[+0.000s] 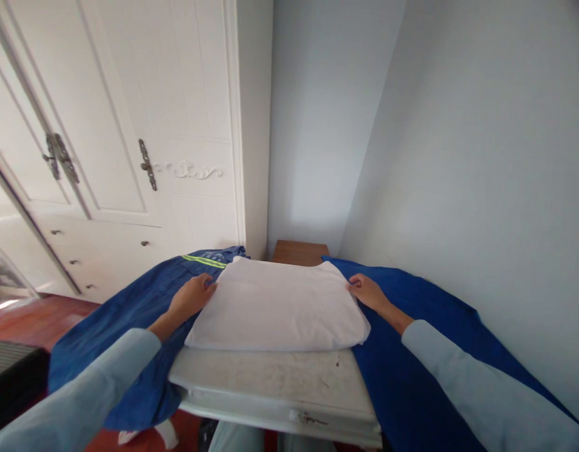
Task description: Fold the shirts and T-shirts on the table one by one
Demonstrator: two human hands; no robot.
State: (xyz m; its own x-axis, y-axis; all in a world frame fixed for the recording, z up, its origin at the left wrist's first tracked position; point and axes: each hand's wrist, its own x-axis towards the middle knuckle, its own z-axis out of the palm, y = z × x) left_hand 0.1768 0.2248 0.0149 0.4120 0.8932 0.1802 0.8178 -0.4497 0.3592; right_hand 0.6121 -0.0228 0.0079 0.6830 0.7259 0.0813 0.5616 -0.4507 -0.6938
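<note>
I'm seeing the white cloth (pixel 280 307) lying folded flat on the worn table (pixel 270 376). My left hand (pixel 191 296) is pinching its left edge, the fingers closing on the fabric; my right hand (pixel 368 294) is pinching the right edge the same way. A dark blue garment with a yellow stripe (pixel 124 326) is draping over the table's left side, and a brighter blue cloth (pixel 402 358) is hanging on the right.
</note>
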